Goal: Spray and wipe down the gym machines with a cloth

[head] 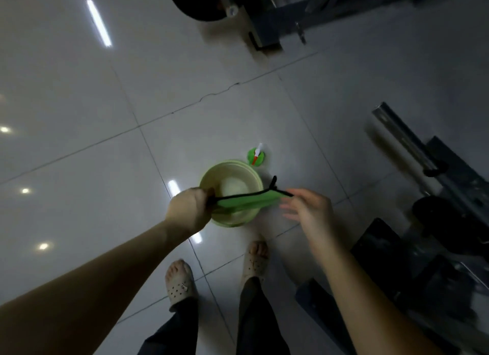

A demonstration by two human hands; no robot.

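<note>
Your left hand (189,209) is closed tight round one end of the green cloth (246,202), fingers curled under, so that the black-edged fabric comes out of the fist and stretches to the right. Your right hand (309,211) meets the other end. Its fingers (296,206) look mostly straight and spread, but they are blurred, and I cannot tell whether they pinch the cloth or only touch it. A black corner of the cloth sticks up just beside those fingertips.

You hold the cloth taut between both hands in the air, directly over the green basin (225,164), which stands on the tiled floor (105,143) in front of your feet. The basin's bottom looks pale.

The green spray bottle (256,157) stands on the floor just beyond the basin, touching or nearly touching its far rim, with a white and orange nozzle on top. It is too small for any label to be read.

One gym machine (264,24) with a dark weight plate (195,2) stands well apart at the top, and another machine (436,169) runs along your right side. You wear pale perforated clogs (180,283).
</note>
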